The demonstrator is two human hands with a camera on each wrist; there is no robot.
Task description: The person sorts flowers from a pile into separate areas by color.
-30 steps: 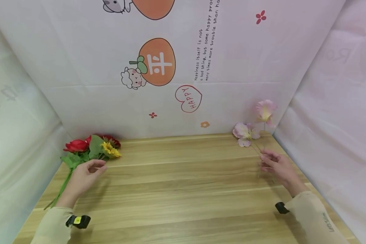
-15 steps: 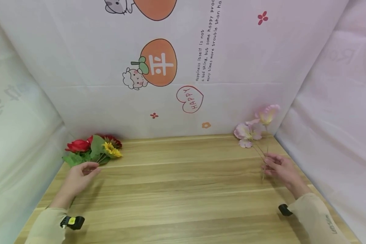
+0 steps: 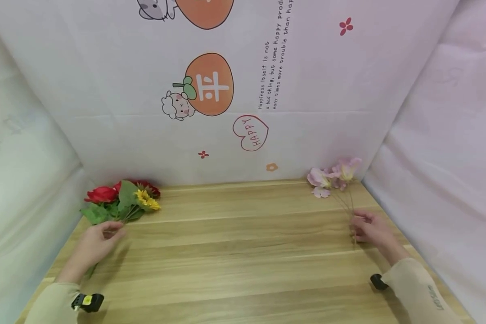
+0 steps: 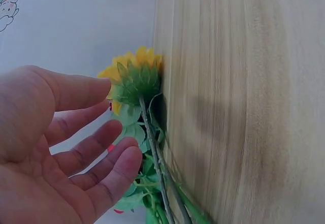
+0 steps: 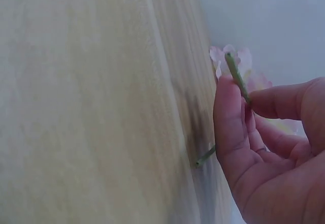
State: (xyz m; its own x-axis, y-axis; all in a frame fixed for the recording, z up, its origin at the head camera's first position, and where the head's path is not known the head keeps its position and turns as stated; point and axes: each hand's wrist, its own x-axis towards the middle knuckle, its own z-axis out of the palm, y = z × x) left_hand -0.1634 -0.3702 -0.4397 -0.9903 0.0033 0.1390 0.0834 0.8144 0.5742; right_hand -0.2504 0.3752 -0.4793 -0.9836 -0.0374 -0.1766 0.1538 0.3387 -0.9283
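In the head view my left hand (image 3: 97, 243) hovers over the stems of a flower bunch at the far left. Its fingers are loosely bent and hold nothing in the left wrist view, beside the yellow sunflower (image 4: 136, 76) and its brown stems (image 4: 152, 142). The bunch also has a red rose (image 3: 101, 195) and green leaves (image 3: 126, 193). On the right, my right hand (image 3: 374, 231) pinches the green stem (image 5: 235, 74) of a pink flower (image 3: 347, 168) between thumb and finger. Another pink flower (image 3: 319, 177) lies beside it; a second stem end (image 5: 204, 157) shows below the fingers.
A wooden tabletop (image 3: 227, 252) spreads between the hands. White printed cloth (image 3: 308, 90) rises behind it, with more cloth (image 3: 449, 180) close along the right side and the left.
My left hand has drawn back toward me and left, away from the sunflower. The right hand has come slightly nearer, and its pink flower has sunk down beside the other one.
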